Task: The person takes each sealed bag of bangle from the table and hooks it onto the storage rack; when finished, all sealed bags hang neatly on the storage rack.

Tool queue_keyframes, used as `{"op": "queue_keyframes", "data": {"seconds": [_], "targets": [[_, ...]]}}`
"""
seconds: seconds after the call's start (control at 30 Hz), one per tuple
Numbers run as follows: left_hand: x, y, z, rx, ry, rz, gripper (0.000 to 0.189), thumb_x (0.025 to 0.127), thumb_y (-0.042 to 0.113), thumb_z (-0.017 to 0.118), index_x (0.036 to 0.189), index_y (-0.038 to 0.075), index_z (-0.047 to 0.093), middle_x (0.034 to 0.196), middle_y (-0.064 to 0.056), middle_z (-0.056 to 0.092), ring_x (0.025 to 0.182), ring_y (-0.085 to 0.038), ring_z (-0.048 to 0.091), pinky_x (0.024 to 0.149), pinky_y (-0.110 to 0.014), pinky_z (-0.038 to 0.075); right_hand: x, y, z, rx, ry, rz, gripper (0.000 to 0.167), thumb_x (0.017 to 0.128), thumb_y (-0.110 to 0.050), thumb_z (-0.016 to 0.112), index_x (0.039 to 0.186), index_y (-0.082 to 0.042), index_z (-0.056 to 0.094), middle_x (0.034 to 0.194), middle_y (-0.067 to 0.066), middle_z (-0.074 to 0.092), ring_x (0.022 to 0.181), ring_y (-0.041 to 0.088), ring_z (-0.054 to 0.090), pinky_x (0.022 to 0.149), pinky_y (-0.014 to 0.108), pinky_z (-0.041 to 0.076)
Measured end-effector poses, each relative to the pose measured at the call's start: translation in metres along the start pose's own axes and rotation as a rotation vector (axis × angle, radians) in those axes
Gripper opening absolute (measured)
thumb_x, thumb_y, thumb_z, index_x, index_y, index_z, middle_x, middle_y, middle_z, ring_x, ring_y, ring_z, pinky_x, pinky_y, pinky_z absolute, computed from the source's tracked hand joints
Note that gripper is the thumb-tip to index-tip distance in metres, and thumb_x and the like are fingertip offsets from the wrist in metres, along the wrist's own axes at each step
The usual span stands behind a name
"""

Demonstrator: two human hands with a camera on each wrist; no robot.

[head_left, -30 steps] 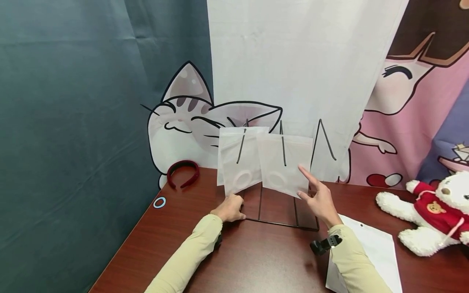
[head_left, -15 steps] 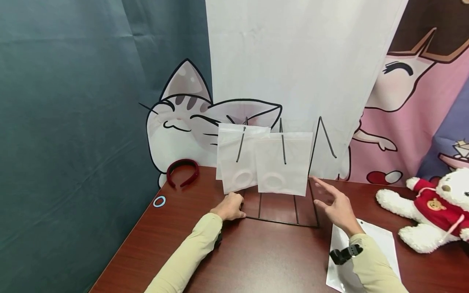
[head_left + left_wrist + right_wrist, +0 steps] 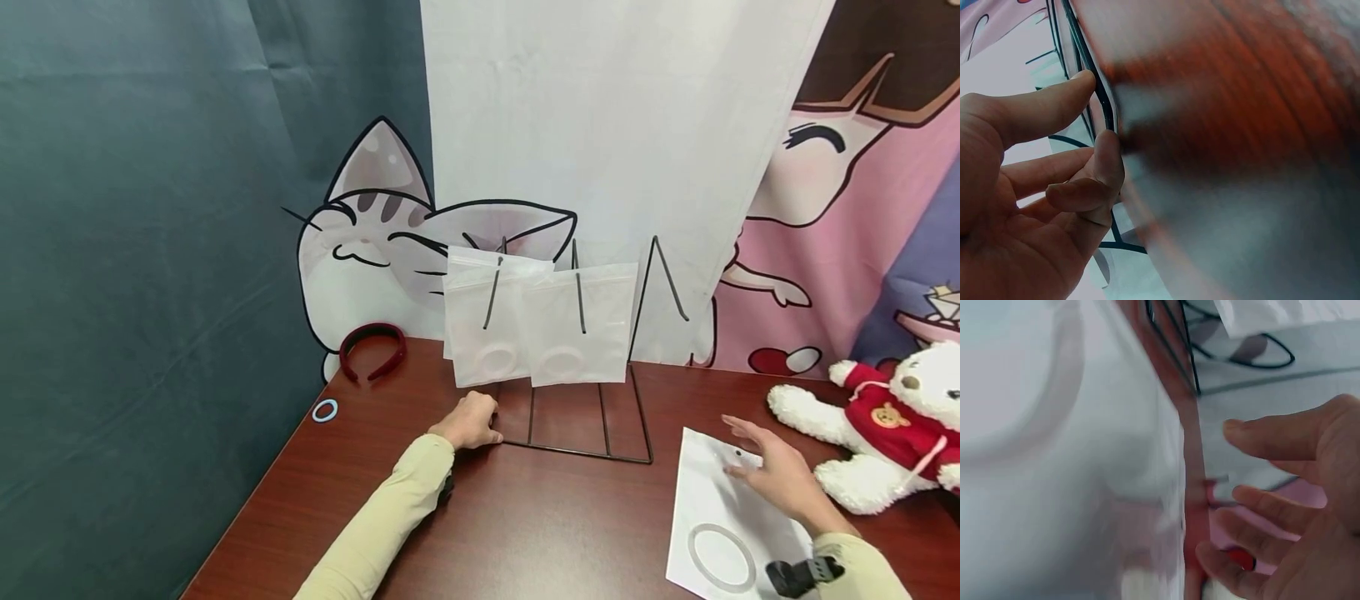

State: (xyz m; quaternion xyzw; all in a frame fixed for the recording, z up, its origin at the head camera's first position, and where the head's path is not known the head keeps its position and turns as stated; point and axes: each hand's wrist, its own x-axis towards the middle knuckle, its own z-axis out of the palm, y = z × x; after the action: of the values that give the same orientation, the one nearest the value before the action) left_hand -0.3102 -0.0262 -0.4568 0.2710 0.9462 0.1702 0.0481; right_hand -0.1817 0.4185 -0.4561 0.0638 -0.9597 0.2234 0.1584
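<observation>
My left hand [image 3: 468,421] holds the front left corner of the black wire rack [image 3: 577,453] at its base. In the left wrist view its thumb and fingers [image 3: 1107,156] bend round the thin wire. Two hooks of the rack carry frosted zip bags: the left bag [image 3: 468,333] overlaps another behind it, and the middle bag [image 3: 609,333] hangs beside it. A round ring shows through each front bag. My right hand [image 3: 780,475] hovers with spread fingers over a white zip bag [image 3: 701,483] lying on the table, which has a larger ring inside and a hole near its top.
The rack's right hook [image 3: 671,283] bears no bag. A dark red headband [image 3: 347,357] and a light blue ring [image 3: 317,417] lie at the table's left side. A white teddy bear [image 3: 795,412] in a red top sits at the right. Printed curtains [image 3: 600,108] hang behind the table.
My right hand has moved away from the middle bag, rightward and down, to above the bag on the table. The middle bag has swung to hang straighter. My left hand stays at the rack's corner.
</observation>
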Motion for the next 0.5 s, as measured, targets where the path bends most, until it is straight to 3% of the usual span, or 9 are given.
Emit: {"op": "queue_keyframes", "data": {"seconds": [0.13, 0.3, 0.5], "targets": [[0.0, 0.0, -0.001, -0.007, 0.002, 0.0, 0.023, 0.086, 0.017, 0.089, 0.083, 0.003, 0.071, 0.067, 0.002, 0.053, 0.065, -0.015, 0.052, 0.066, -0.03, 0.048, -0.012, 0.024, -0.011, -0.059, -0.054, 0.012, 0.08, 0.066, -0.003, 0.094, 0.135, 0.013, 0.056, 0.12, 0.041, 0.064, 0.109, 0.061, 0.061, 0.083, 0.068, 0.049], [-0.001, 0.0, -0.002, -0.002, 0.006, 0.017, 0.023, 0.086, 0.017, 0.089, 0.084, 0.002, 0.072, 0.067, 0.002, 0.052, 0.064, -0.014, 0.051, 0.064, -0.03, 0.047, -0.02, 0.04, -0.017, -0.104, -0.18, 0.063, 0.088, 0.065, -0.009, 0.096, 0.134, 0.019, 0.051, 0.119, 0.045, 0.06, 0.108, 0.062, 0.057, 0.086, 0.07, 0.049], [0.0, -0.002, -0.001, 0.013, 0.008, 0.023, 0.023, 0.086, 0.018, 0.089, 0.084, 0.002, 0.072, 0.067, 0.002, 0.052, 0.066, -0.014, 0.051, 0.065, -0.03, 0.048, -0.016, 0.037, -0.008, -0.134, -0.213, 0.099, 0.095, 0.061, -0.012, 0.098, 0.135, 0.021, 0.048, 0.117, 0.046, 0.058, 0.109, 0.062, 0.054, 0.088, 0.071, 0.048]]}}
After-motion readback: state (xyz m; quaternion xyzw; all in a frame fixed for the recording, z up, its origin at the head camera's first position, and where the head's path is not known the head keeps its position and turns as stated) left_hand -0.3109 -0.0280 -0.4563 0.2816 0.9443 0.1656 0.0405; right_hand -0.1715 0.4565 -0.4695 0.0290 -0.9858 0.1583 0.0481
